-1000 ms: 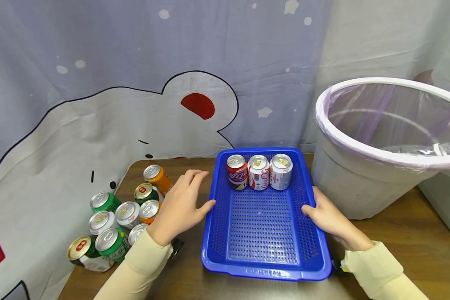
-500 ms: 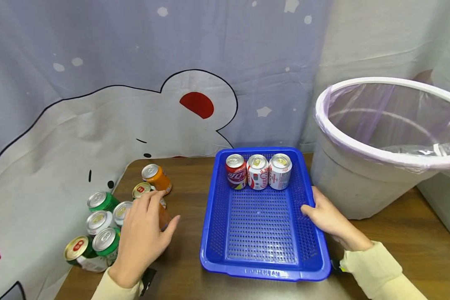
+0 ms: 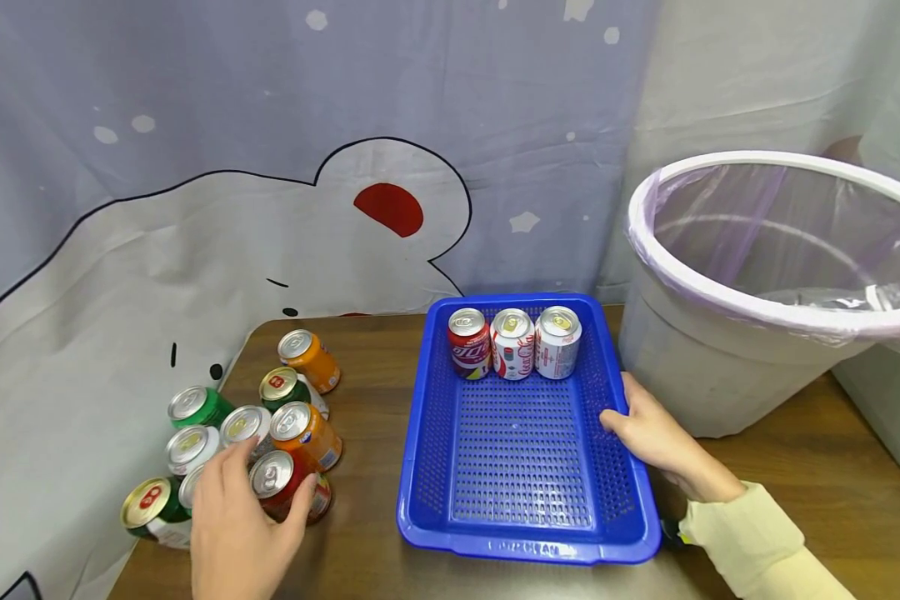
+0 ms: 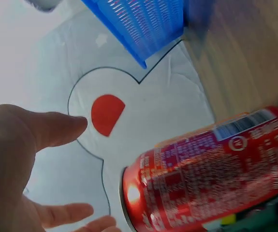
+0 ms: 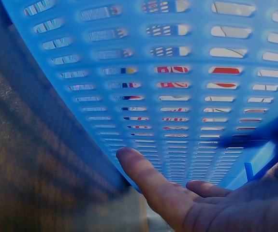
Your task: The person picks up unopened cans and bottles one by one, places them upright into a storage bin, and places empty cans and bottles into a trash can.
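My left hand [image 3: 240,525] is at a red soda can [image 3: 272,475] at the near right of a group of cans. Its thumb and fingers are spread about the can's top; in the left wrist view a gap shows between them and the red can [image 4: 206,179]. My right hand [image 3: 656,433] grips the right rim of a blue plastic basket [image 3: 528,550], thumb over the edge. From the right wrist, its fingers [image 5: 148,181] lie under the perforated wall. At the basket's back stand a red-purple can [image 3: 470,344], a white Coca-Cola can [image 3: 513,344] and a pale can [image 3: 558,343].
Orange cans [image 3: 306,436], green cans [image 3: 202,407] and whitish cans [image 3: 193,448] stand close together on the wooden table [image 3: 371,417] at left. A large bin [image 3: 708,358] lined with a clear bag stands right of the basket. A printed curtain [image 3: 217,242] hangs behind.
My left hand has moved from beside the basket leftward and nearer to me, down to the red can. The right hand keeps its hold on the basket.
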{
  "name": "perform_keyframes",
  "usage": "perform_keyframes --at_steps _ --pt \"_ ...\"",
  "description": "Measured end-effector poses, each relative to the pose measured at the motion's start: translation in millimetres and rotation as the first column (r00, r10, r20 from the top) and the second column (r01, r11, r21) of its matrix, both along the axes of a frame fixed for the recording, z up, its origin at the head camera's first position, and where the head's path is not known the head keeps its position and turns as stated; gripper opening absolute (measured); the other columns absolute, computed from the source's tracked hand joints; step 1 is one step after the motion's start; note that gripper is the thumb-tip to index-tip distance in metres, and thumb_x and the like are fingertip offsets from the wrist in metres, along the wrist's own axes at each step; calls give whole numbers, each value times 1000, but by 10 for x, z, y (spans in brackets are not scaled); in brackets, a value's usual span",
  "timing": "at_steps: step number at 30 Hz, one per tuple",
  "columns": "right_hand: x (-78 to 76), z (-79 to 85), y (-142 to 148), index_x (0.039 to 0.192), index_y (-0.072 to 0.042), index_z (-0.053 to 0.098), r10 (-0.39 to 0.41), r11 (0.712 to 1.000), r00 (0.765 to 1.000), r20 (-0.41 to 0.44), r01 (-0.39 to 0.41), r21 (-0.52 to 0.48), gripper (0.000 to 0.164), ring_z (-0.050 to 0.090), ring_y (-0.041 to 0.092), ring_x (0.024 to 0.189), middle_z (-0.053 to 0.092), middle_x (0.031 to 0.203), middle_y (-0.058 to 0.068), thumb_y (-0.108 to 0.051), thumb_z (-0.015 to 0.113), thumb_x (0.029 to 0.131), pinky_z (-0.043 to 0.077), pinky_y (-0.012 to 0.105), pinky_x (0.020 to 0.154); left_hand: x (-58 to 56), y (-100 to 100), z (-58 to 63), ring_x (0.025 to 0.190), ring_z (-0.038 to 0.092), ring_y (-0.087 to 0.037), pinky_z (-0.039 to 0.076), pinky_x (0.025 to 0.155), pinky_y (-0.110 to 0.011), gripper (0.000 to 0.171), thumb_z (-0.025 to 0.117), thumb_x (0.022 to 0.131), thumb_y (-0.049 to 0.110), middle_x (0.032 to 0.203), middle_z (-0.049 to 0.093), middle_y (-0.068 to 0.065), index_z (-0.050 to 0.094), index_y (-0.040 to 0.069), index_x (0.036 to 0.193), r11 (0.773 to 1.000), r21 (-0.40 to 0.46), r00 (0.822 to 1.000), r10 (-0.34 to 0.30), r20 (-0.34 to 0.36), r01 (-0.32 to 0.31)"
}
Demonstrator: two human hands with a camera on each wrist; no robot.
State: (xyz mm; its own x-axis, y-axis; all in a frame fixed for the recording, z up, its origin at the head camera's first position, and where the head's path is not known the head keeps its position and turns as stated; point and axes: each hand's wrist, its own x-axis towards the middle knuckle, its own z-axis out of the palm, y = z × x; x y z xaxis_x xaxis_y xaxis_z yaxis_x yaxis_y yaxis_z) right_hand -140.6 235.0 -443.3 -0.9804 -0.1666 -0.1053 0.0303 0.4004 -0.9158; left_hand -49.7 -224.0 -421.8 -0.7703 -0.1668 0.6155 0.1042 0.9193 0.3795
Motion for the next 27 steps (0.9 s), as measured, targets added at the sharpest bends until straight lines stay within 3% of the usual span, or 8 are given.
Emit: perform_keyframes --at_steps 6,8,11,16,22,27 --pt "21 9 21 143 13 31 -7 1000 1000 3 7 -10 58 64 31 100 56 129 35 5 52 90 57 34 77 123 58 -130 110 53 -43 41 87 -54 80 90 70 26 120 53 -28 53 -4 134 979 139 989 149 7 -148" --pt "29 12 24 143 13 31 -9 1000 1000 5 9 -11 58 64 31 101 56 129 35 5 52 90 57 34 77 150 98 -173 105 55 -39 40 79 -47 80 92 70 25 118 53 -25 53 -2 135 962 171 977 210 39 -214" --pt "35 17 22 143 13 32 -15 1000 1000 3 15 -9 57 64 31 101 56 129 34 5 52 90 57 33 78 170 146 -239 100 57 -32 41 75 -26 81 93 70 24 120 54 -22 54 1 137 937 208 959 267 94 -281" --pt "25 13 7 143 13 32 -17 1000 1000 5 17 -16 57 64 31 101 56 130 34 4 52 90 57 33 78 158 167 -340 94 59 -25 28 72 4 84 94 70 23 124 55 -20 53 2 139 919 247 950 284 128 -308" --pt "8 -7 -8 145 12 29 -2 999 1000 12 3 -35 60 64 33 103 54 132 36 5 51 90 58 35 79 125 164 -447 97 59 -26 25 75 6 84 94 71 21 125 54 -22 51 1 141 895 295 942 308 137 -335" --pt "2 -7 3 146 12 28 2 999 1000 13 -2 -47 61 65 33 103 53 133 37 6 51 89 59 39 80 78 182 -511 98 57 -20 27 78 6 82 94 71 21 123 57 -21 54 3 140 876 329 935 334 117 -354"
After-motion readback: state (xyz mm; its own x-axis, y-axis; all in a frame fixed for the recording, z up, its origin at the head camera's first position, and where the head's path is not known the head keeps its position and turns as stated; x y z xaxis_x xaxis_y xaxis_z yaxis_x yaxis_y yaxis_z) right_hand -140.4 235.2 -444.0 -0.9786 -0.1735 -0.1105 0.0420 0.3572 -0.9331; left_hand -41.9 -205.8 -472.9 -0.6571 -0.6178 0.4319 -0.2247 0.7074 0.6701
